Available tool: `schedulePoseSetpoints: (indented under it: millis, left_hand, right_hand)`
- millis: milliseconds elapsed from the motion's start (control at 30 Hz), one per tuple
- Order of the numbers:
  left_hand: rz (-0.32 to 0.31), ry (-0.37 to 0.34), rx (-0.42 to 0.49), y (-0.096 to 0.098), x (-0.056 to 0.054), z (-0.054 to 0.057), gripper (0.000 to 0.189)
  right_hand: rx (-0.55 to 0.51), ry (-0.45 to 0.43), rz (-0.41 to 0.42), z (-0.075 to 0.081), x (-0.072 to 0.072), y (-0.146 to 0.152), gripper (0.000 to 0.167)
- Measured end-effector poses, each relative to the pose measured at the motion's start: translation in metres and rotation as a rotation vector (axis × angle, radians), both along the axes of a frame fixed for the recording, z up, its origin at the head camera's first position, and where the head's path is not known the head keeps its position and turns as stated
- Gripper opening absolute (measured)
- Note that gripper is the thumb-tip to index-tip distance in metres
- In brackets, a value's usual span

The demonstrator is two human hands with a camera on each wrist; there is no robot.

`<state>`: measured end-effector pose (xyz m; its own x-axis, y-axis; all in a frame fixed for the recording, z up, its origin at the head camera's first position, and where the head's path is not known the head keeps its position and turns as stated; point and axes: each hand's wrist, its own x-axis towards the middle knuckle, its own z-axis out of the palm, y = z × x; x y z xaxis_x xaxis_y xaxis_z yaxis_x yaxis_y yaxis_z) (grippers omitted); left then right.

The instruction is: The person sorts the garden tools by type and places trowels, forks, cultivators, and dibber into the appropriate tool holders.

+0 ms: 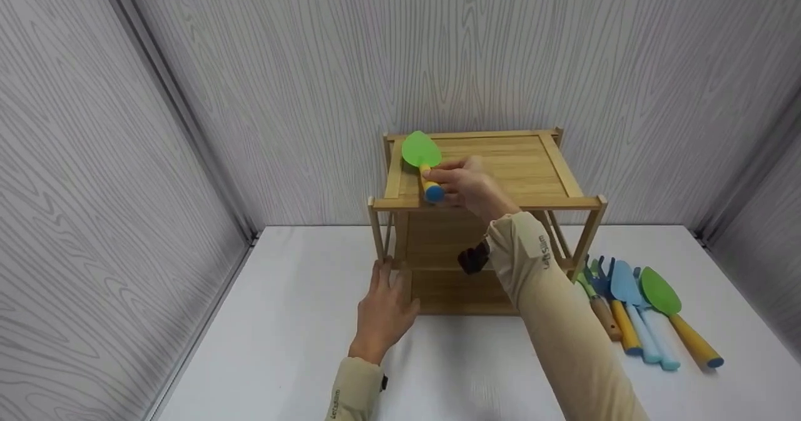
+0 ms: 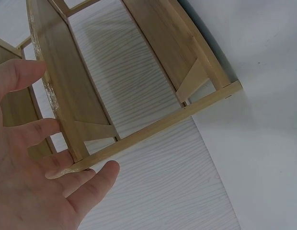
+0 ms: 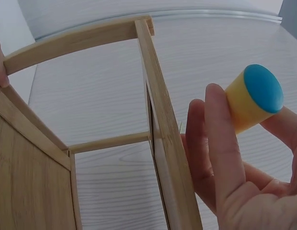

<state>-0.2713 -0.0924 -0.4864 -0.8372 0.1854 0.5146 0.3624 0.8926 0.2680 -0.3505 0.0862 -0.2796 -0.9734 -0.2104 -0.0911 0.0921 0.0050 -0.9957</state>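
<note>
A small toy trowel with a green blade [image 1: 420, 149] and a yellow handle [image 3: 244, 103] capped in blue is over the left end of the wooden rack's top board [image 1: 494, 158]. My right hand [image 1: 469, 183] pinches this handle between thumb and fingers. Whether the blade touches the board cannot be told. Down at the rack's front left corner, my left hand [image 1: 388, 308] touches the wooden frame [image 2: 67, 129] with fingers mostly extended and spread.
On the white table [image 1: 300, 346], right of the rack, several garden tools lie side by side: another green trowel [image 1: 661, 291], a light blue trowel [image 1: 623, 281], a dark blue fork [image 1: 602, 280] and others partly overlapping. Grey wood-patterned walls [image 1: 313, 96] stand behind and at both sides.
</note>
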Motion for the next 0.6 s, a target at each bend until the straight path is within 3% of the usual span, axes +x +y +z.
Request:
schedulePoseSetpoints:
  millis: [600]
  left_hand:
    - [-0.009,0.039,-0.024,-0.002,-0.002,-0.003,0.062]
  right_hand:
    - [0.076,-0.006,-0.085,0.003,-0.010,-0.020,0.035]
